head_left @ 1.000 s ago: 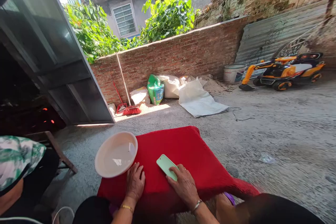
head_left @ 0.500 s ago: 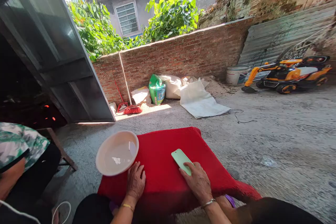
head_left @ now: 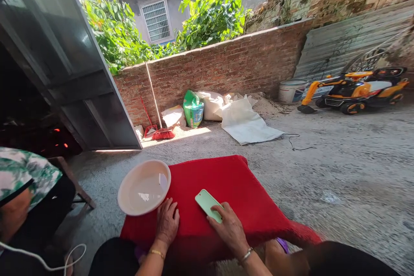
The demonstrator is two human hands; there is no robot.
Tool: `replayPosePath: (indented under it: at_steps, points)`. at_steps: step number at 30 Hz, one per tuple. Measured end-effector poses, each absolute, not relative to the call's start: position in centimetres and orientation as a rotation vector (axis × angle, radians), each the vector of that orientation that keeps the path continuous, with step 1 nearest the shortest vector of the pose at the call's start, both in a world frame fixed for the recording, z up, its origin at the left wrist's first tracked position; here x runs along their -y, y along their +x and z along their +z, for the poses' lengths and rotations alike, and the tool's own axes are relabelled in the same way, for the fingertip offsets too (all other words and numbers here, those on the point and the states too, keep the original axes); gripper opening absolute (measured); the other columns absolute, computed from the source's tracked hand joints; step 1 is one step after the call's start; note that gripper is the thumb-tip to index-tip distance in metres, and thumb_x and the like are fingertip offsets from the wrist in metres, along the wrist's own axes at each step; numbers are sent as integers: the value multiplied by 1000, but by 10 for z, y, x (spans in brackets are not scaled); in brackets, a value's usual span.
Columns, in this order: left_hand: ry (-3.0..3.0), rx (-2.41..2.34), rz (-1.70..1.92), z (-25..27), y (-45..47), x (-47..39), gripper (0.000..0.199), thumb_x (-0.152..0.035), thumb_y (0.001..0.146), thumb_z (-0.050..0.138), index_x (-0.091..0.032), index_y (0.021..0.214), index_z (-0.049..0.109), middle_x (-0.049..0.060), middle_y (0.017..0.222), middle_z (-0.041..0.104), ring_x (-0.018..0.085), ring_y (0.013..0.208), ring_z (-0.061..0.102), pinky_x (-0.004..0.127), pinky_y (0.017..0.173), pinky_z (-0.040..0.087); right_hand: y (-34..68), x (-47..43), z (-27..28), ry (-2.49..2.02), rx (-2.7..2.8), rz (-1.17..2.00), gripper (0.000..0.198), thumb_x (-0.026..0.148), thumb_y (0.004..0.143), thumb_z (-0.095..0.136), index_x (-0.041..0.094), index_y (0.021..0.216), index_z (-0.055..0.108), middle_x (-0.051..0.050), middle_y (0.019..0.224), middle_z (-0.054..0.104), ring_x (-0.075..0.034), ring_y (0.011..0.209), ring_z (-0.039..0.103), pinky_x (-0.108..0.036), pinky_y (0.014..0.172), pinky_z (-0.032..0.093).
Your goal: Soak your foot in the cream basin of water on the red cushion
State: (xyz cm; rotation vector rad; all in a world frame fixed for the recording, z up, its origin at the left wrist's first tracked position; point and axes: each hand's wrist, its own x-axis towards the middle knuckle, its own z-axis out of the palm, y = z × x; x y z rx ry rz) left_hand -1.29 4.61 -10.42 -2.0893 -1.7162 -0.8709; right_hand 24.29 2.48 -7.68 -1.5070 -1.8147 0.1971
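Note:
A light green phone (head_left: pixel 207 202) lies at a slant, its plain side with a small dark dot near the top corner facing up. My right hand (head_left: pixel 228 226) grips its lower end, thumb and fingers closed around the edges. The red cloth (head_left: pixel 223 172) is beneath it, draped over a low table. To the left, my left hand (head_left: pixel 168 220) rests flat on the cloth, fingers stretched and holding nothing. Just beyond those fingertips stands a pale basin (head_left: pixel 124 196) with clear liquid in it, at the table's left edge.
A person in a patterned top (head_left: pixel 29 172) sits at the left, with a white cable (head_left: pixel 32 258) in front. By the brick wall (head_left: pixel 226 64) are a red broom (head_left: pixel 163 133), sacks (head_left: pixel 210 105), a bucket (head_left: pixel 291 91) and a toy excavator (head_left: pixel 355 92). A metal door (head_left: pixel 87 77) stands at left.
My right hand has shifted the phone to the left across the red cloth, and slightly towards me. The left hand and the basin stay where they were.

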Motion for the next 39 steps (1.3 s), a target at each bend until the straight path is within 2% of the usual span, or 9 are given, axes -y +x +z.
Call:
replayPosePath:
  at_steps: [10,27,39]
  points:
    - [-2054,1696,-812,-102,-8,-44,31,-18,86,47,-24,104,71,7,117,71,22,111,64,43,96,54,246,-29,-81,-1595,1845,-47,16,38,82,62,30,94,69,-3,89,63,-19,77,61,-30,72,47]
    - [-2085,1730,-866,-102,0,-45,30,-15,84,48,-20,103,71,10,115,71,26,111,64,49,96,54,253,-31,-89,-1599,1842,-106,20,43,84,59,28,93,69,-4,86,62,-19,75,59,-31,71,46]
    - [-2076,1770,-894,-102,3,-44,31,-14,83,49,-23,103,71,8,116,71,24,112,63,47,99,52,259,-34,-92,-1552,1791,-29,21,46,84,57,29,91,69,-3,86,62,-19,74,61,-30,71,49]
